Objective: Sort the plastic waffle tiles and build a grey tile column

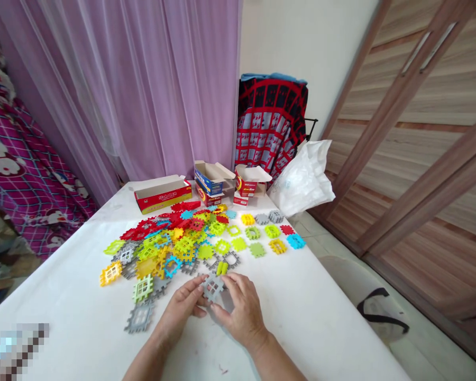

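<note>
Between both hands is a grey toothed plastic building tile (213, 287) with a window-like grid in its middle. My left hand (185, 302) pinches its left edge between thumb and fingers. On the other side, my right hand (241, 304) grips the right edge, fingers on top and thumb below. Just beyond the tile lie a small lime-green piece (222, 268) and grey open-frame tiles (232, 259). To the left of my left hand, a grey window tile (139, 317) rests on the table near a pale green window tile (143, 288).
A heap of coloured tiles (174, 238) covers the table's left middle. Sorted tiles, among them a blue stack (295, 241), stand at right. Open boxes, including a long red box (162, 194), line the back. A white bag (303, 177) stands at the back right edge.
</note>
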Action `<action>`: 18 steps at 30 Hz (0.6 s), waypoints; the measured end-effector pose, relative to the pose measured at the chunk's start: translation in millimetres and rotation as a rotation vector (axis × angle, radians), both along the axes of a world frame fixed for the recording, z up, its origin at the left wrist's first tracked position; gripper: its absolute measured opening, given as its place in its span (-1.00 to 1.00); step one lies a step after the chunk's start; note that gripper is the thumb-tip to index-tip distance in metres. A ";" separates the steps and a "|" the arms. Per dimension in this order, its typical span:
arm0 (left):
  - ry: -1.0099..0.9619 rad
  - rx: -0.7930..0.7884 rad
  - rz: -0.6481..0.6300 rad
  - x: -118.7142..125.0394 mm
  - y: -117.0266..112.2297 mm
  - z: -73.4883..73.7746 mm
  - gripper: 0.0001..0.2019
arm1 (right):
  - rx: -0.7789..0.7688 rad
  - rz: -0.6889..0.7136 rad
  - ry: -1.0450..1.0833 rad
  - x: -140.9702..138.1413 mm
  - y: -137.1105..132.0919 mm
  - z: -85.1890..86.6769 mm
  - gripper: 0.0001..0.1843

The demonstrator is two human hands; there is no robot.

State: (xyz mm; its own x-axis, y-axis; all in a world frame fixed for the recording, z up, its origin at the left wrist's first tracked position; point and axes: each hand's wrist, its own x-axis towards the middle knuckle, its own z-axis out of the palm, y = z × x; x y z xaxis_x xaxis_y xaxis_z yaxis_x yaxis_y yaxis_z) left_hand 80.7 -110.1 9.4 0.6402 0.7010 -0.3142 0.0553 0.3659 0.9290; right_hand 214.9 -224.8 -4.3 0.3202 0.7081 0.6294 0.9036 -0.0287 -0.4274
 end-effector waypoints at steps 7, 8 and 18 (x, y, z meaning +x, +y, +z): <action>-0.019 -0.033 -0.006 -3.4 0.1 7.7 -0.29 | 0.100 -0.101 0.020 11.0 -3.1 -5.1 -0.52; -0.027 -0.046 0.002 -4.7 0.7 9.2 -0.29 | 0.120 -0.135 0.016 19.3 -5.4 -7.1 -0.52; -0.081 -0.205 0.133 -9.7 15.2 11.1 -0.29 | -0.038 -0.701 0.179 219.7 3.3 39.0 -0.53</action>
State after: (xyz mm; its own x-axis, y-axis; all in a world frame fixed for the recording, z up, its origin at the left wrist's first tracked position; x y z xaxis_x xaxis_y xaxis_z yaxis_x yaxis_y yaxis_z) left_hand 71.0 -94.9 20.4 0.5758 0.7076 -0.4096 -0.0776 0.5460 0.8342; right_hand 434.6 -221.5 34.7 0.8025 0.3190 0.5042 0.5840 -0.5932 -0.5542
